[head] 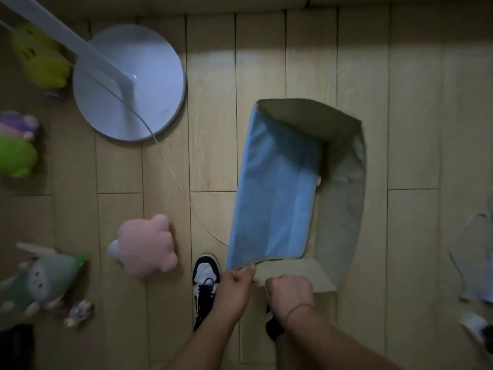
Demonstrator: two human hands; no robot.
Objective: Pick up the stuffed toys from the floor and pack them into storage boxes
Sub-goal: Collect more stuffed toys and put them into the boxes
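Note:
A fabric storage box (pixel 344 198), beige with a blue panel (pixel 274 188), stands half unfolded on the wooden floor in front of me. My left hand (pixel 236 285) pinches the near corner of the blue panel. My right hand (pixel 289 292) is closed on the box's near beige edge. A pink stuffed toy (pixel 146 244) lies on the floor left of my shoe. More stuffed toys lie along the left edge: a yellow-green one (pixel 42 57), a purple and green one (pixel 16 148), and a pale green one (pixel 37 284).
A white fan base (pixel 149 76) with its pole stands at the upper left, and its thin cord (pixel 170 169) runs across the floor toward the box. My shoe (pixel 205 279) is by the box's near corner. Blurred white items (pixel 474 263) sit at the right edge.

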